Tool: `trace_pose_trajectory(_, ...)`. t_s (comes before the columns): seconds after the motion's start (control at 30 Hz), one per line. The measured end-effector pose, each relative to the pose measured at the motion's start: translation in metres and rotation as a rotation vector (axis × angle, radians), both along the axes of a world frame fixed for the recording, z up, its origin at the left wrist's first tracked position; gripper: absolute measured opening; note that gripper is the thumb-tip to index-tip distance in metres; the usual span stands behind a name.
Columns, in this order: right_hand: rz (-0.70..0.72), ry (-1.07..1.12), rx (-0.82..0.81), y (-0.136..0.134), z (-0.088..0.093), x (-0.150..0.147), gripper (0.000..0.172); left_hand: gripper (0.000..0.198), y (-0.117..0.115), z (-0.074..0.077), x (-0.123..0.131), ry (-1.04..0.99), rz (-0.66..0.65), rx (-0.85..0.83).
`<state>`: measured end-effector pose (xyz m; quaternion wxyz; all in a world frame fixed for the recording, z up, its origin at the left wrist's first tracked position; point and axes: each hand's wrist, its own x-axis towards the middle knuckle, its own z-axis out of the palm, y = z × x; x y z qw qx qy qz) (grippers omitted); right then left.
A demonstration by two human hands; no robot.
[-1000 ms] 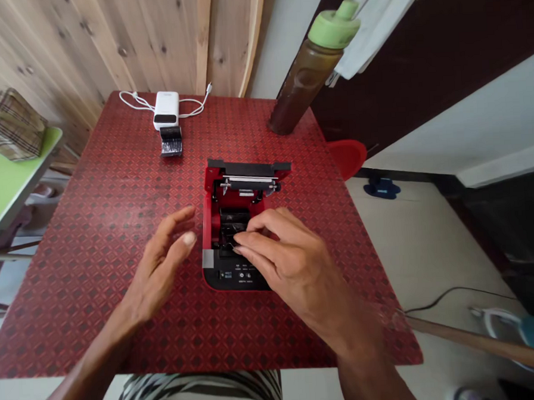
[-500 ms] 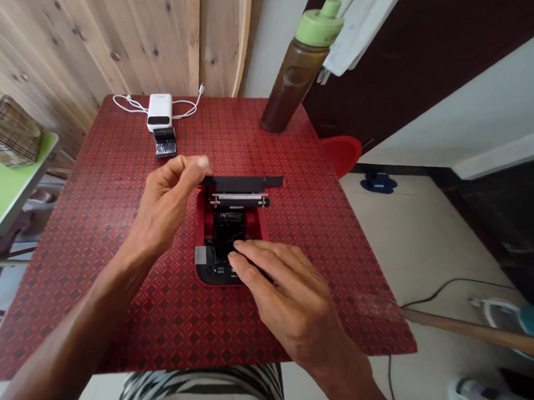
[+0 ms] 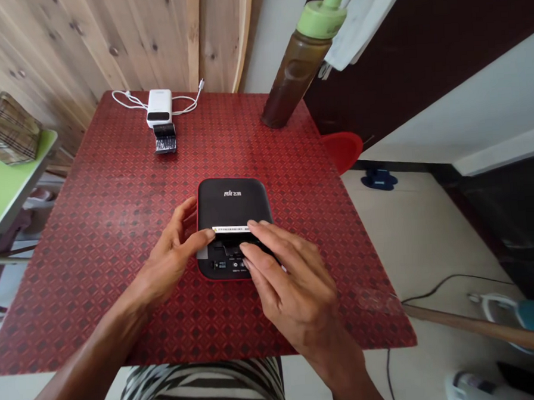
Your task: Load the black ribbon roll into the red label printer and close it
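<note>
Right at the front lip of the compact printer (image 3: 231, 202), both hands are at work, apart from each other. The left hand (image 3: 171, 256) comes in from the side, its fingertips (image 3: 204, 234) at the printer's front left corner, while the right hand (image 3: 293, 282) lies across the front, its fingers (image 3: 262, 236) over a white printed strip (image 3: 230, 229) and a dark piece just below it. Gripping or only pressing? Can't tell from here. As things lie, the black lid (image 3: 231, 202) is down and the inside is covered, with the red rim showing all round. What's left looks confined to that front edge, where the dark piece stands out, partly hidden by the fingers.

Around it spreads the red patterned table (image 3: 116, 232). Up at the far edge sit a white power bank (image 3: 159, 107) with its white cable (image 3: 127, 100), and a small black block (image 3: 165, 138) just in front. A brown bottle with a green cap (image 3: 298, 67) stands at the far right corner — beyond it, a wooden wall (image 3: 106, 41), a green table (image 3: 7, 195) carrying a plaid bag (image 3: 8, 127), and blue slippers (image 3: 379, 180) on the floor.
</note>
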<state>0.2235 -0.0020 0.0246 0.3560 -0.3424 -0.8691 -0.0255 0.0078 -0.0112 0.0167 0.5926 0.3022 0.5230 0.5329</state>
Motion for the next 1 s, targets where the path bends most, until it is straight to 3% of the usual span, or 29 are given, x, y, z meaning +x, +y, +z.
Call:
trace_pose_trajectory(0.27,-0.011,-0.020,-0.072,0.002,0.010,-0.006,0.028,0.066,-0.001,-0.005,0.004,-0.044,0.051,0.025)
trace_pose_trajectory(0.63,0.017,0.080,-0.135,-0.001,0.004,0.003,0.033,0.067,-0.010,-0.014,0.000,0.028,0.053,0.026)
trace_pose_trajectory(0.8,-0.123,0.178,-0.165,-0.013,-0.006,0.019,0.040,0.065,-0.023,-0.017,-0.009,-0.014,-0.005,0.033)
trace_pose_trajectory(1.0,-0.202,0.233,-0.288,-0.025,-0.021,0.020,0.049,0.058,-0.023,-0.011,-0.007,0.038,0.012,0.022)
